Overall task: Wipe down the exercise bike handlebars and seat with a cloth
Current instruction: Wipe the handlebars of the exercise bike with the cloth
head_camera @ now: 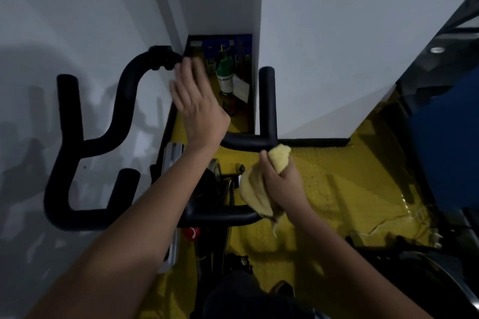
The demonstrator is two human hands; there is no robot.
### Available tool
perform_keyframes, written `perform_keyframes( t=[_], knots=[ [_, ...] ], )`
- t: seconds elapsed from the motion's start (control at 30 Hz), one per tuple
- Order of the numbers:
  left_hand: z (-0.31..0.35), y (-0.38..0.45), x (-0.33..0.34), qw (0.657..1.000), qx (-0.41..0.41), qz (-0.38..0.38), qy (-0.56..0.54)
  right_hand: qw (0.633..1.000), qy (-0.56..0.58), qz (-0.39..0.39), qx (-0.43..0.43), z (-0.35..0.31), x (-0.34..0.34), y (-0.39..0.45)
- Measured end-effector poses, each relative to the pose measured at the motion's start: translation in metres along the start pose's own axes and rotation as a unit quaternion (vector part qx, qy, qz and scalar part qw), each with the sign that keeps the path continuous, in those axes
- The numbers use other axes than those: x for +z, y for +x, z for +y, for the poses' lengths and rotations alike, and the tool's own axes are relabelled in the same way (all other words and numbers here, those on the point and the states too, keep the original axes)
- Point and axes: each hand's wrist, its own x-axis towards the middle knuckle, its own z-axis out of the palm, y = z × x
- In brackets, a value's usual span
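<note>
The black padded handlebars (267, 103) of the exercise bike fill the middle of the head view, with curved horns on the left (124, 101) and a cross bar near me (223, 213). My right hand (281, 180) is shut on a crumpled yellow cloth (255, 189), just below the right bar's bend. My left hand (199, 103) hovers above the bars' centre, fingers spread and blurred, holding nothing. The seat is not in sight.
A white wall stands close on the left and a white pillar ahead. A green and white bottle (225, 74) stands in the niche behind the bars. The floor (337, 189) is yellow. A red knob (192, 233) sits on the bike frame below.
</note>
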Motion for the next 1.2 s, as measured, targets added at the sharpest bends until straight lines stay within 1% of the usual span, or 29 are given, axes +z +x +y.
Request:
perform_keyframes(
  t=[0.07,0.1,0.17,0.23,0.27,0.33,0.37,0.43,0.53,0.6,0.7,0.77,0.87,0.93,1.0,1.07,1.13,1.2],
  knots=[
    [0.000,0.004,0.001,0.993,0.115,-0.027,0.031,0.998,-0.054,0.016,-0.025,-0.015,0.002,0.019],
    [-0.001,0.007,0.003,0.985,0.166,-0.025,0.039,0.996,-0.079,0.022,-0.036,-0.024,0.004,0.029],
    [-0.003,0.010,0.005,0.975,0.209,-0.047,0.060,0.992,-0.109,0.027,-0.059,-0.043,0.006,0.049],
    [-0.004,0.008,0.003,0.960,0.239,-0.096,0.114,0.990,-0.110,0.032,-0.082,-0.067,0.007,0.071],
    [-0.004,0.007,0.003,0.949,0.263,-0.105,0.137,0.990,-0.098,0.037,-0.090,-0.081,0.008,0.082],
    [-0.004,0.010,0.004,0.936,0.280,-0.132,0.165,0.993,-0.057,0.052,-0.092,-0.104,0.008,0.104],
    [-0.003,0.011,0.002,0.933,0.280,-0.144,0.172,0.993,-0.041,0.062,-0.088,-0.113,0.009,0.113],
    [0.000,0.013,0.001,0.938,0.268,-0.136,0.171,0.992,-0.033,0.082,-0.092,-0.116,0.010,0.120],
    [0.007,0.009,0.001,0.949,0.241,-0.118,0.165,0.990,-0.055,0.098,-0.079,-0.095,0.011,0.110],
    [0.009,0.006,0.002,0.954,0.227,-0.111,0.163,0.991,-0.072,0.094,-0.065,-0.075,0.010,0.098],
    [0.011,0.002,0.004,0.961,0.212,-0.097,0.151,0.995,-0.076,0.055,-0.013,-0.044,0.005,0.073],
    [0.010,0.001,0.006,0.963,0.209,-0.089,0.142,0.998,-0.048,0.025,0.017,-0.021,0.003,0.052],
    [0.011,0.001,0.006,0.966,0.205,-0.076,0.134,0.999,-0.001,-0.024,0.041,0.010,0.000,0.015],
    [0.011,0.000,0.008,0.968,0.203,-0.067,0.131,0.997,0.027,-0.042,0.052,0.025,0.000,-0.009],
    [0.010,-0.001,0.011,0.968,0.206,-0.061,0.127,0.998,0.041,-0.034,0.033,0.032,0.000,-0.027],
    [0.008,0.000,0.012,0.969,0.202,-0.064,0.130,0.999,0.041,-0.012,0.022,0.025,0.002,-0.026],
    [0.006,0.002,0.013,0.970,0.197,-0.055,0.132,0.999,0.034,0.018,0.024,0.008,0.005,-0.006],
    [0.004,0.002,0.013,0.970,0.200,-0.050,0.127,0.999,-0.009,0.042,0.006,-0.014,0.007,0.023]
  ],
)
